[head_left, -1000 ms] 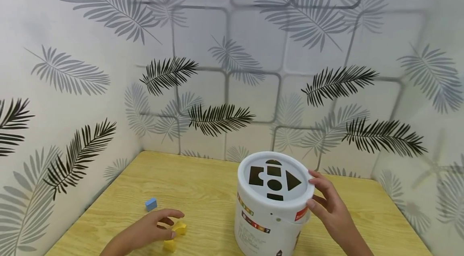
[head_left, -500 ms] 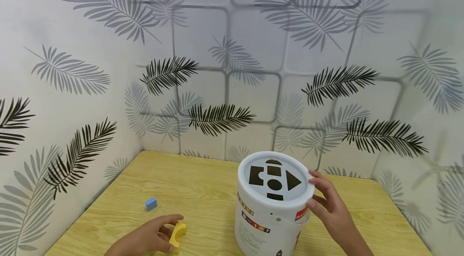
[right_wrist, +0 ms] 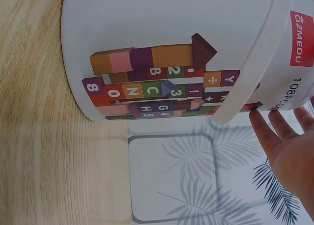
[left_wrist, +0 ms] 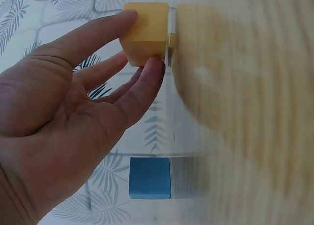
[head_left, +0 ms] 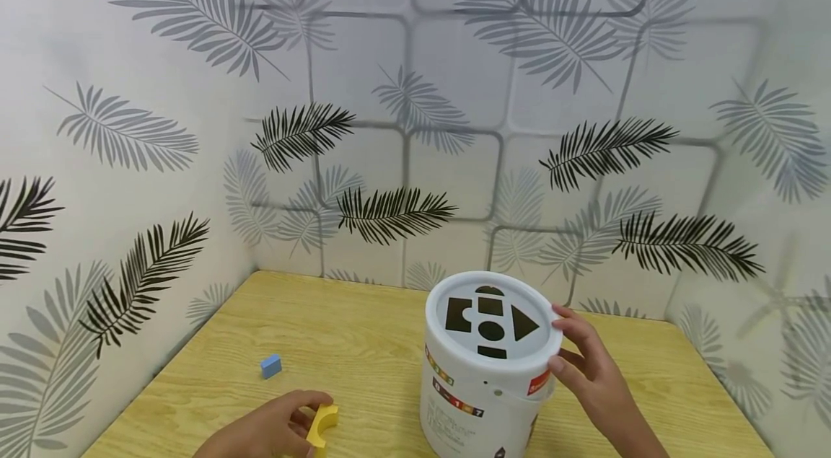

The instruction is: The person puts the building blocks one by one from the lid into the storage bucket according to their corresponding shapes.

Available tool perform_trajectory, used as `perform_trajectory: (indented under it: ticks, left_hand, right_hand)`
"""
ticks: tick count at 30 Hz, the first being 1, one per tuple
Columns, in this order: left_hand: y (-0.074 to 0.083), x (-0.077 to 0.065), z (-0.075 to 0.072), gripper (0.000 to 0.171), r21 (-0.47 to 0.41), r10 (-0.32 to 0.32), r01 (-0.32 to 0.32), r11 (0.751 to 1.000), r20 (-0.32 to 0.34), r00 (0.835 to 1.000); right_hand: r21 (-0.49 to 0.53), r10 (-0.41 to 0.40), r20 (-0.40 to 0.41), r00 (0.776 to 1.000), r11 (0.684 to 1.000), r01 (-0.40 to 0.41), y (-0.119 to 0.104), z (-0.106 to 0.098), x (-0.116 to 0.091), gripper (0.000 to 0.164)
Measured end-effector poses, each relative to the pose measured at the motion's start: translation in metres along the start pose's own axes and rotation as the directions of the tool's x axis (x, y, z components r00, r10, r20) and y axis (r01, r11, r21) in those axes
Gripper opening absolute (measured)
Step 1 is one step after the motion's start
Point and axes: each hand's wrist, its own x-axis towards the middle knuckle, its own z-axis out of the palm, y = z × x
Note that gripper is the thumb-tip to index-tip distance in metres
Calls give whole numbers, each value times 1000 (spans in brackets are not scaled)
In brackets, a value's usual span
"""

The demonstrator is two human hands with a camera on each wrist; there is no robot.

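Note:
My left hand (head_left: 260,429) pinches a yellow arch block (head_left: 321,428) near the front edge of the head view. In the left wrist view, the thumb and a fingertip press on opposite sides of this block (left_wrist: 145,31), low over the wooden table. A small blue block (head_left: 270,366) lies on the table just beyond that hand. To the right stands a white bucket (head_left: 480,400), upright, its lid (head_left: 448,350) cut with shaped holes. Along the lid's right rim, my right hand (head_left: 597,379) rests with fingers and thumb spread; its fingertips touch the bucket's side in the right wrist view.
The wooden table (head_left: 363,328) meets a leaf-patterned wall (head_left: 454,177) at the back and sides. A white handle band (right_wrist: 250,63) curves across the bucket's printed side.
My left hand has taken the yellow arch block between thumb and fingers and shifted slightly right and toward the front edge. The arch shows more fully. The right hand and bucket stay put.

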Motion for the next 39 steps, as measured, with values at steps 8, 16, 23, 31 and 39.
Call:
perform_trajectory:
  ticks: [8, 16, 23, 31, 39]
  left_hand:
    - [-12, 12, -7, 69, 16, 27, -27, 1000, -3, 1000]
    - [48, 2, 12, 63, 109, 141, -130, 986, -99, 985]
    - [72, 7, 15, 69, 69, 172, -162, 984, -173, 970]
    - [108, 13, 18, 72, 101, 255, -239, 966, -209, 944]
    - [147, 25, 22, 67, 268, 368, -303, 915, -241, 898]
  right_hand:
    - [0, 11, 0, 1000, 1000, -11, 0, 0, 0, 40]
    - [0, 20, 2, 1000, 1000, -20, -1, 0, 0, 40]
    - [-20, 66, 1, 998, 998, -66, 0, 0, 0, 40]
    - [-7, 7, 2, 1000, 1000, -7, 2, -1, 0, 41]
    - [7, -24, 7, 1000, 1000, 24, 2, -2, 0, 42]
